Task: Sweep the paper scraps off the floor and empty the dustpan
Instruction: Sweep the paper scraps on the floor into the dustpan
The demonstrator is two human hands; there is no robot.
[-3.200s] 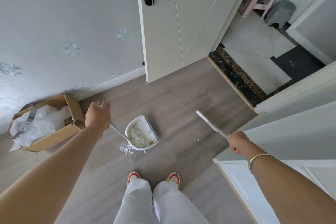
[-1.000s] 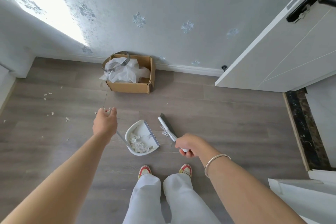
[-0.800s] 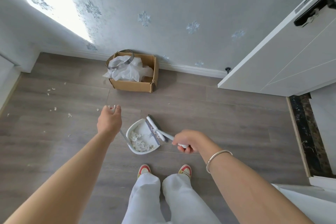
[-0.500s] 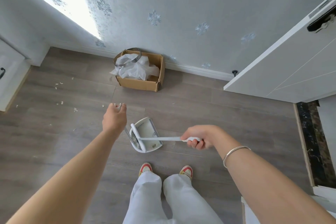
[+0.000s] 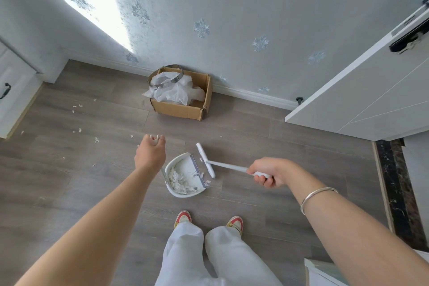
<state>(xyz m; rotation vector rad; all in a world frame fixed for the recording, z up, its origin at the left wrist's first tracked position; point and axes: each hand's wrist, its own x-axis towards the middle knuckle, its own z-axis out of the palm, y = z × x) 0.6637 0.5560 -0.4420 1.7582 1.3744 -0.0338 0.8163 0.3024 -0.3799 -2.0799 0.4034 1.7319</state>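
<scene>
A white dustpan (image 5: 185, 175) rests on the wood floor in front of my feet, with a heap of paper scraps (image 5: 177, 180) inside it. My left hand (image 5: 150, 154) is closed around the top of the dustpan's long handle. My right hand (image 5: 267, 172) grips the white broom (image 5: 206, 160), whose head lies just outside the pan's lip, to its right. A few scraps sit at the lip. More loose scraps (image 5: 80, 130) dot the floor to the left.
A cardboard box (image 5: 185, 109) lined with a white bag and holding a metal ring stands against the wallpapered wall. An open white door (image 5: 371, 90) is at the right, a white cabinet (image 5: 14, 90) at the left, a dark threshold strip (image 5: 392, 183) at the far right.
The broom head swept into the dustpan half a second ago and has now drawn back out to the right of the lip. My view has turned left since three seconds ago.
</scene>
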